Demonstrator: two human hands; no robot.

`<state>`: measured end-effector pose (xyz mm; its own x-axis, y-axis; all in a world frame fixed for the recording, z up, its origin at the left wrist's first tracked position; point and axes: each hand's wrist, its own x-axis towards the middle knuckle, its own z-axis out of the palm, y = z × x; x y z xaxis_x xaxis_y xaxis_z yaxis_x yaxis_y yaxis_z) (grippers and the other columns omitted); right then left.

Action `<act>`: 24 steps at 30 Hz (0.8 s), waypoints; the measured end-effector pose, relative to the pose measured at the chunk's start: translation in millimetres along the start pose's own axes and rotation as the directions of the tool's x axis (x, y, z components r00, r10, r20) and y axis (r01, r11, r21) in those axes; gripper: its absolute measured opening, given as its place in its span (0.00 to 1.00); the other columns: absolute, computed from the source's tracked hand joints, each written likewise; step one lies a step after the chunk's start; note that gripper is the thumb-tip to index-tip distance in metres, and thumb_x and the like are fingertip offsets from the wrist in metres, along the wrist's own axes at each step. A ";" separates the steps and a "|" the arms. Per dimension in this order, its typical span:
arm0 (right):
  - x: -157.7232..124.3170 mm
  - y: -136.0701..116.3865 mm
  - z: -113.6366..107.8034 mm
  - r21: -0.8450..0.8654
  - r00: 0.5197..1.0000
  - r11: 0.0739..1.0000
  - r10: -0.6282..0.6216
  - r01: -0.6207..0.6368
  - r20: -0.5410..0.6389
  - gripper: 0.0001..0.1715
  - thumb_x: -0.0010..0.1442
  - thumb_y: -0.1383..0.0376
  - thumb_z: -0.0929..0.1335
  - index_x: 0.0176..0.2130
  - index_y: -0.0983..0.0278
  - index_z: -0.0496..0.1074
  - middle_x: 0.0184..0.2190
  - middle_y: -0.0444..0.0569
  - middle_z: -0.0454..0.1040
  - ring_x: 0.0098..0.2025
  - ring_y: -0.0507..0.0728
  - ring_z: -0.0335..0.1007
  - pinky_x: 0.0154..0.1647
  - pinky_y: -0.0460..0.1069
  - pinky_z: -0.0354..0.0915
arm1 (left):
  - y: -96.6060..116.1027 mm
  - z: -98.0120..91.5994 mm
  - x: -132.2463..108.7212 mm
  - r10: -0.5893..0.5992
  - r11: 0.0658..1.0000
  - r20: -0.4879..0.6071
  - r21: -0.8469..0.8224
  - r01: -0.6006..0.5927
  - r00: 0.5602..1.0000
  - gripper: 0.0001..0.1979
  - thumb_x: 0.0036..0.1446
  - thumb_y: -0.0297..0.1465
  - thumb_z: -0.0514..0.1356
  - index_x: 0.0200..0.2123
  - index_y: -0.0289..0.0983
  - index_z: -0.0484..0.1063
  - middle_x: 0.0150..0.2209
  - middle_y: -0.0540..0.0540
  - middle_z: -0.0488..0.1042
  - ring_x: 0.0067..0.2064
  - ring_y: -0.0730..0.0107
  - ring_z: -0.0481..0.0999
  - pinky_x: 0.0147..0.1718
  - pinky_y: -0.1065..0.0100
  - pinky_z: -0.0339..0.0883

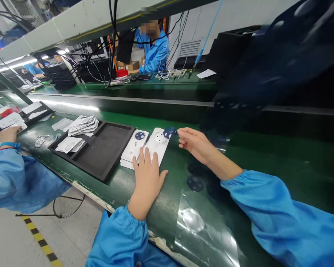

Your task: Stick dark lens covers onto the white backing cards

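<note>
Right hand (196,146) hovering over the green belt (175,185), fingers (183,134) pinching a dark blue disc (169,132) just above a white card (158,142), forearm angling in from the right side of the frame, blue sleeve (278,218) gathering near the wrist. Left hand (147,178) lying open and flat, grasping nothing, fingertips pressing on the card's lower edge near the frame's centre, blue cuff (125,233) bunching at the wrist. Card showing a round, pale ring directly under the disc, just beside a second white card (133,146) carrying a holed dark blue disc (139,135), with more cards poking out beneath. Toward the left, a black foam tray (91,167) sitting on the belt, white sheets (69,144) lying in one compartment, a taller stack (83,125) resting at its upper edge. Clear film (197,222) lying at lower right under the right forearm, dark round shapes (195,183) showing just above it, too glossy to tell as pieces or reflections. Co-worker's hand (7,135) resting on white cards at the far left, beside a black tray (36,113), blue sleeve (16,178) filling the lower left. Another person in blue (153,48) sitting across the line at upper centre, behind hanging cables (113,40). Large dark blur (267,55) blocking the upper right, too unfocused to identify.
</note>
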<state>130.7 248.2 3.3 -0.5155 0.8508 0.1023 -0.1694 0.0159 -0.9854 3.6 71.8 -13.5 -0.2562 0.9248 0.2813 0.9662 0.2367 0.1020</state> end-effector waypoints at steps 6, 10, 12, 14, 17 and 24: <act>9.5 47.0 -3.9 -0.028 0.984 0.989 -0.148 0.146 -0.101 0.55 0.45 0.49 0.81 0.64 0.55 0.59 0.45 0.46 0.71 0.49 0.60 0.69 0.56 0.55 0.66 | 10.7 11.0 30.8 -0.068 0.996 -0.027 0.048 0.069 0.997 0.26 0.63 0.47 0.62 0.51 0.29 0.68 0.64 0.21 0.56 0.68 0.33 0.51 0.63 0.38 0.49; 13.1 57.1 -2.9 -0.086 0.979 0.981 -0.183 0.176 -0.093 0.61 0.48 0.47 0.79 0.69 0.59 0.50 0.49 0.52 0.73 0.54 0.64 0.68 0.63 0.61 0.61 | 14.6 13.7 48.9 -0.111 0.994 -0.077 -0.006 0.110 0.991 0.19 0.63 0.37 0.64 0.50 0.30 0.67 0.51 0.30 0.68 0.58 0.40 0.65 0.59 0.43 0.55; 13.9 57.5 -3.6 -0.095 0.975 0.982 -0.177 0.165 -0.135 0.60 0.48 0.46 0.78 0.68 0.59 0.52 0.48 0.52 0.73 0.54 0.65 0.69 0.62 0.62 0.63 | 13.8 14.0 52.8 -0.119 0.992 -0.088 -0.050 0.115 0.989 0.17 0.61 0.34 0.64 0.50 0.31 0.67 0.47 0.34 0.69 0.52 0.45 0.68 0.57 0.45 0.58; 13.0 55.6 -3.9 -0.087 0.973 0.985 -0.165 0.152 -0.162 0.58 0.48 0.44 0.77 0.67 0.58 0.54 0.48 0.53 0.73 0.54 0.65 0.69 0.58 0.62 0.68 | 12.1 12.5 53.9 -0.128 0.988 -0.101 -0.094 0.119 0.987 0.20 0.60 0.34 0.64 0.52 0.30 0.66 0.48 0.34 0.68 0.52 0.46 0.67 0.56 0.46 0.58; 7.0 49.7 -1.6 -0.054 0.974 0.990 -0.140 0.132 -0.180 0.54 0.47 0.46 0.78 0.65 0.58 0.59 0.48 0.52 0.74 0.52 0.64 0.71 0.51 0.56 0.72 | 9.1 4.0 49.7 -0.136 0.984 -0.137 -0.132 0.118 0.981 0.25 0.60 0.35 0.65 0.57 0.32 0.64 0.52 0.35 0.66 0.54 0.48 0.66 0.57 0.50 0.59; 3.0 39.8 7.2 0.042 0.963 0.999 0.032 -0.022 -0.267 0.28 0.31 0.53 0.80 0.35 0.58 0.79 0.43 0.51 0.76 0.48 0.67 0.71 0.63 0.61 0.61 | -7.4 -40.6 -13.5 -0.206 0.901 -0.258 -0.425 0.080 0.944 0.24 0.52 0.32 0.69 0.53 0.44 0.71 0.56 0.43 0.63 0.57 0.55 0.67 0.59 0.58 0.63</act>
<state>116.4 247.7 -34.7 -0.2773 0.9603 0.0308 -0.1932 -0.0244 -0.9809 -1.3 45.5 20.6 -0.4480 0.7473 0.4908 0.8386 0.1610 0.5204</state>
